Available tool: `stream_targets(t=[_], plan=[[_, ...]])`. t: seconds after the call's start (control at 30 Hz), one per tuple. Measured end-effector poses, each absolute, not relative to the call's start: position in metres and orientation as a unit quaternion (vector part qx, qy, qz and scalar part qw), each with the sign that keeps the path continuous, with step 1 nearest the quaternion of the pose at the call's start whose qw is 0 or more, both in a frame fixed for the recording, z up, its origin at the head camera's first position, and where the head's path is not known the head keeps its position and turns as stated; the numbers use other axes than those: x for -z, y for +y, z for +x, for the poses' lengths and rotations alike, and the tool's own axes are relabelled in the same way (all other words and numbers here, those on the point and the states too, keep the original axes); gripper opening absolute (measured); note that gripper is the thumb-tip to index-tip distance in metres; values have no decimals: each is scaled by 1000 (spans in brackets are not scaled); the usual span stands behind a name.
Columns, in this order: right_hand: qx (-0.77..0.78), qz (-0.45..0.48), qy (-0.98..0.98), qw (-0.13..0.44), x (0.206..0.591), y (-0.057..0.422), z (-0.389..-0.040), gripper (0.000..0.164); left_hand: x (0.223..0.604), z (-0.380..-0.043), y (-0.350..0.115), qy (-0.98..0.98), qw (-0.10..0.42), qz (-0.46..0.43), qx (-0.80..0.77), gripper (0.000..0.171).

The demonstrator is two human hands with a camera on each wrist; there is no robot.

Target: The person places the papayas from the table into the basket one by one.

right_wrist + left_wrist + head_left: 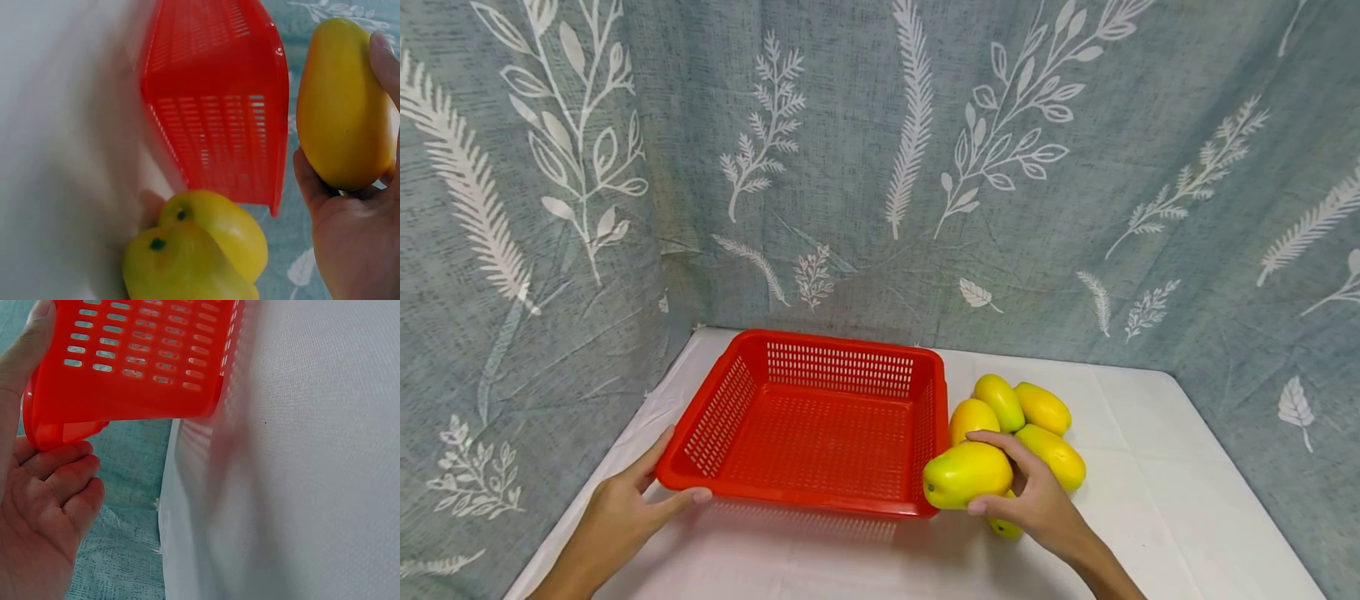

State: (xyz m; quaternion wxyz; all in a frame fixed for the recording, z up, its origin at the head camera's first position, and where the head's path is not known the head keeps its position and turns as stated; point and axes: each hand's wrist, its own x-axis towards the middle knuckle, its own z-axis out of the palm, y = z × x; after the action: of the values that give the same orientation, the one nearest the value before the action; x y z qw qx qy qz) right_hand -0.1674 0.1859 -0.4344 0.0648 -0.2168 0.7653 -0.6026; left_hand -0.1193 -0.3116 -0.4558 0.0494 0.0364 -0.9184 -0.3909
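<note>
A red plastic basket with slotted walls stands on the white-covered table, its floor bare. My left hand grips the basket's near left corner; in the left wrist view the thumb lies along the rim and the fingers curl below it. With my right hand I hold a yellow mango between thumb and fingers, raised beside the basket's near right corner. The right wrist view shows this mango above the level of the other fruit. Behind and under the right hand, several more yellow mangoes lie clustered.
The white tablecloth extends right of the fruit and in front of the basket. A blue-grey curtain with white leaf prints hangs behind the table and along both sides.
</note>
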Motion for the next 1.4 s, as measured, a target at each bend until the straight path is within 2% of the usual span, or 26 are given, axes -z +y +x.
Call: stream_targets(t=[0.27,0.53,0.73,0.97,1.4], plan=[[605,-213,764,67,433,171,-171,68,456,-121,-311,-916,42,38,397,112],[588,-209,781,21,432,151,-173,70,455,-121,-312,-918,41,36,393,112],[580,-177,794,40,428,136,-172,67,455,-122,-312,-916,31,39,397,112],[591,-182,784,60,424,122,-172,69,456,-121,-312,-915,34,35,401,113],[578,-205,790,24,424,115,-171,73,456,-120,-312,-914,32,38,404,113]])
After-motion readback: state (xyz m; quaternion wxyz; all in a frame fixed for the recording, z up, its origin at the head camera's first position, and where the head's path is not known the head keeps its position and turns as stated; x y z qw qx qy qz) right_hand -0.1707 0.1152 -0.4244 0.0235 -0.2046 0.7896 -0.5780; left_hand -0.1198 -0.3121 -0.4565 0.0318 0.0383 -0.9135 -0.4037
